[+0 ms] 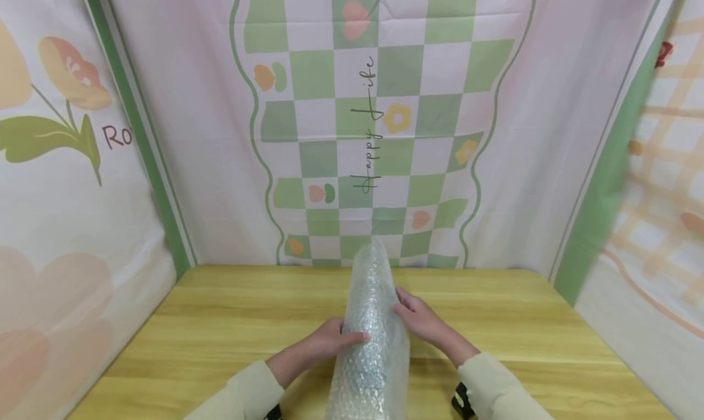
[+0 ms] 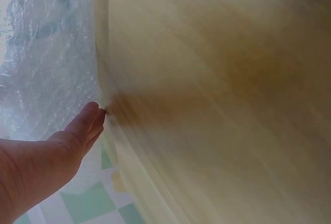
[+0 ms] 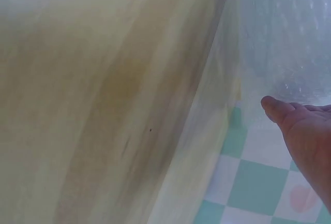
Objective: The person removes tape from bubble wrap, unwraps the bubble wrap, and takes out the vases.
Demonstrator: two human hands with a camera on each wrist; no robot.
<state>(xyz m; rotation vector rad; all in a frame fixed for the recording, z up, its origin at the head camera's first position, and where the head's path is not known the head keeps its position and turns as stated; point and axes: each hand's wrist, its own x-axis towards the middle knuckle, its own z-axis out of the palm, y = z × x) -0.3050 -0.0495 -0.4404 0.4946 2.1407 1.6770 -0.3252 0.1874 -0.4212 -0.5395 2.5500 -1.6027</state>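
A long roll of clear bubble wrap (image 1: 373,285) stretches away from the body over the middle of the wooden table, its far end overlapping the backdrop in the head view. On its left side my left hand (image 1: 329,339) grips it, thumb lying across the front and fingers hidden behind. Farther along, my right hand (image 1: 422,320) holds the right side with thumb and fingers at its edge. The left wrist view has the bubble wrap (image 2: 49,63) beside my hand (image 2: 54,154). From the right wrist, the wrap (image 3: 289,32) shows above my hand (image 3: 307,133).
Under the roll is a wooden table (image 1: 247,310) with a light grain. A green-and-white checkered cloth (image 1: 313,74) hangs behind its far edge. Printed cloths (image 1: 60,212) close off both sides. Beneath the right sleeve a black object (image 1: 463,400) shows.
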